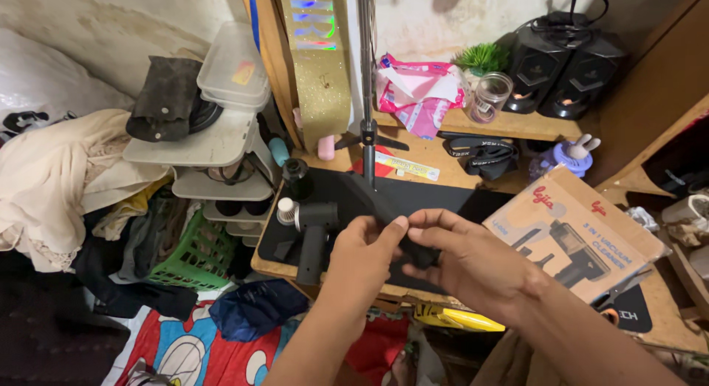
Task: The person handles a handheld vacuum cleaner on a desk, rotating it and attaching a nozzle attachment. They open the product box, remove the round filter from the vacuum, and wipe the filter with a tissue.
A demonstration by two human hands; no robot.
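Both my hands meet over the front of a wooden desk (436, 153) and grip one black part (413, 251) between them. My left hand (362, 253) pinches its near end with thumb and fingers. My right hand (461, 257) wraps the other end from the right. The part stretches up and left as a dark strip over a black mat (443, 197). A black handheld vacuum body (314, 234) with a white-tipped nozzle lies on the mat just left of my left hand.
A brown cardboard box (572, 234) picturing a vacuum lies at the right. A tripod pole (366, 83) stands at mid-desk. The back shelf holds black speakers (565, 65), a glass jar (489, 96) and a pink packet (417, 90). Plastic shelves, clothes and a green basket (193, 257) crowd the left.
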